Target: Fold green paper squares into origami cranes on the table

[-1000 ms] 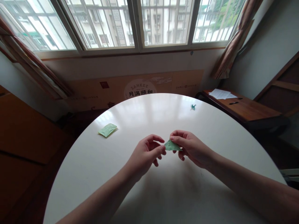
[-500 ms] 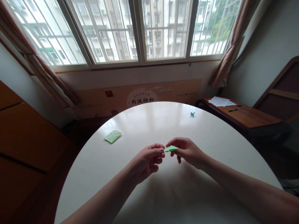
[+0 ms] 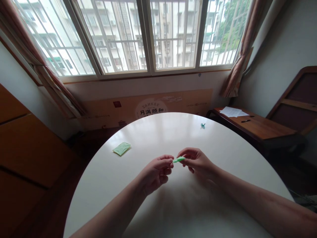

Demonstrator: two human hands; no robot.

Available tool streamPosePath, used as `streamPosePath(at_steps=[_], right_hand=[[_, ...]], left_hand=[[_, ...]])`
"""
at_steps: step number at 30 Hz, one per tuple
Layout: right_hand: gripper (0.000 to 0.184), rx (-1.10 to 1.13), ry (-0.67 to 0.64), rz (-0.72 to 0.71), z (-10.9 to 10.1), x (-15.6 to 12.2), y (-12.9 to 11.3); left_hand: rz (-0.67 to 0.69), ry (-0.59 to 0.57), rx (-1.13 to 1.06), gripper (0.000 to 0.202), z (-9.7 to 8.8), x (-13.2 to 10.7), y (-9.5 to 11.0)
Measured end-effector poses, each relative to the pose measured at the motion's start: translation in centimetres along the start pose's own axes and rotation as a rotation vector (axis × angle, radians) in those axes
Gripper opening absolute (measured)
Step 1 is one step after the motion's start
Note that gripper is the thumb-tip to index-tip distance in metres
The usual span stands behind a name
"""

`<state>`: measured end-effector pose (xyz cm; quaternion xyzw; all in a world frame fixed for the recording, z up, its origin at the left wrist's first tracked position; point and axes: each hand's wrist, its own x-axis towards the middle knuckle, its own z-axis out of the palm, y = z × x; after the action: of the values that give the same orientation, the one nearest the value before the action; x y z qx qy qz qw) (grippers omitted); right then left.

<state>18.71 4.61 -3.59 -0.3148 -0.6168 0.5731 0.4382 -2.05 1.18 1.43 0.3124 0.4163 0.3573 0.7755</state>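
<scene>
A small piece of folded green paper (image 3: 179, 159) is held above the white table between my two hands. My left hand (image 3: 159, 168) pinches its left end between thumb and index finger, the other fingers curled below. On its right end, my right hand (image 3: 196, 161) closes thumb and fingertips. The paper's exact folds are too small to make out, and its right part is partly covered by my right fingers.
The round white table (image 3: 158, 132) fills the middle. A light green packet (image 3: 122, 148) lies on its left side, and a small teal folded figure (image 3: 203, 125) sits near the far right edge. Beyond stand a wooden side table (image 3: 267, 127) with white papers (image 3: 232, 112) and a chair (image 3: 297, 99).
Both hands still hold the green paper, and less of it shows beside my right fingers. My right fingers have shifted slightly. The whole view has tilted up a little.
</scene>
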Motion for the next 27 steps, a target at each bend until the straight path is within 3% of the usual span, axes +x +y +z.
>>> streamPosePath(at_steps=[8, 18, 27], right_hand=[[0.038, 0.037, 0.04, -0.013, 0.02, 0.0, 0.38], [0.035, 0.07, 0.044, 0.064, 0.43, 0.3, 0.11], [0.034, 0.168, -0.01, 0.133, 0.3, 0.92, -0.41]], left_hand=[[0.009, 0.037, 0.043, 0.036, -0.13, 0.02, 0.09], [0.027, 0.017, 0.106, 0.036, -0.13, 0.38, -0.06], [0.209, 0.046, 0.273, 0.039, -0.22, 0.88, -0.31]])
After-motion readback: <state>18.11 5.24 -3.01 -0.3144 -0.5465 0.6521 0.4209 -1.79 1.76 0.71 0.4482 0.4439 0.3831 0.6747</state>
